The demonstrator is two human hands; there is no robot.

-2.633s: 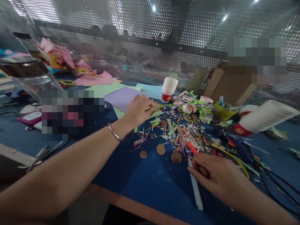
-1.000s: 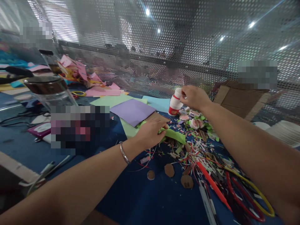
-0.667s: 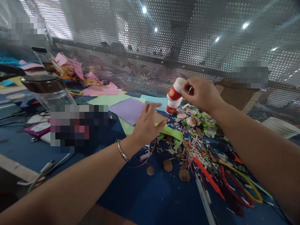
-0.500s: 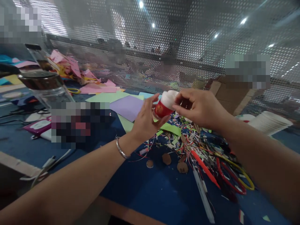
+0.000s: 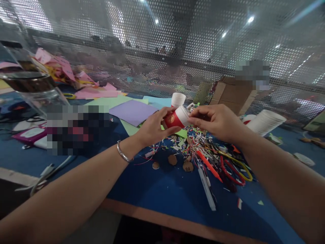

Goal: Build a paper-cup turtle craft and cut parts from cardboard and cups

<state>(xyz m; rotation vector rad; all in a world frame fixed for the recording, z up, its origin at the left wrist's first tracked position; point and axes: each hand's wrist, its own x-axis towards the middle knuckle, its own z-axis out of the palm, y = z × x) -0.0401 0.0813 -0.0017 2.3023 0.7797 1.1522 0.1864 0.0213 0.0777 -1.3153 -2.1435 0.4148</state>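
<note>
A red and white paper cup (image 5: 177,117) leans to the right between my two hands above the table. My left hand (image 5: 154,127), a silver bangle on its wrist, is wrapped round the cup's red side. At the cup's white rim, the thumb and fingers of my right hand (image 5: 212,120) are pinched together on the edge. Just behind stands a second white and red paper cup (image 5: 178,99), its lower part hidden by the held cup. Below both hands lies a heap of paper scraps (image 5: 203,145).
Scissors (image 5: 232,171), an orange pen (image 5: 209,166) and a pale pen (image 5: 207,189) lie right of several cardboard discs (image 5: 172,160). A stack of white cups (image 5: 266,122) leans at right, near a cardboard box (image 5: 232,96). Purple paper (image 5: 133,113) and a glass jar (image 5: 38,95) are at left.
The held cup has tipped further to the right, and the cup behind it now shows separately. My right hand has come in against the rim. The view has swung slightly right.
</note>
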